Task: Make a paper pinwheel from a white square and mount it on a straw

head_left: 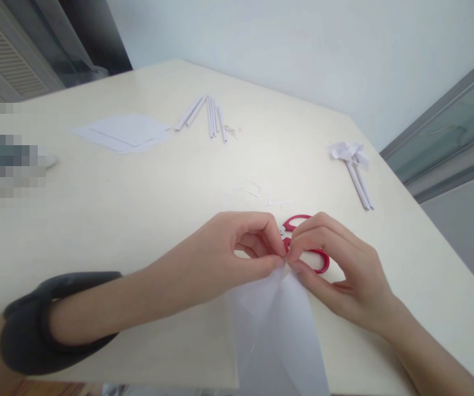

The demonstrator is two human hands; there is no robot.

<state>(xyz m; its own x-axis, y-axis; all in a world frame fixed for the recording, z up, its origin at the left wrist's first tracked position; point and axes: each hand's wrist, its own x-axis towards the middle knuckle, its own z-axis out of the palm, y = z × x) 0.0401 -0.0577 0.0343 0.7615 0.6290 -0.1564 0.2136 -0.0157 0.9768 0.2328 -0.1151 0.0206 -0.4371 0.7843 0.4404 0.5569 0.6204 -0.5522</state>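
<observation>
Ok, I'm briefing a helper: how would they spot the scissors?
On the pale table, find the left hand and right hand pinching white paper. Behind the right hand lie the scissors, partly hidden. Their red looped handles set them apart from the paper scraps nearby.

No legible text, label, brand, number or sign anywhere in view.
</observation>
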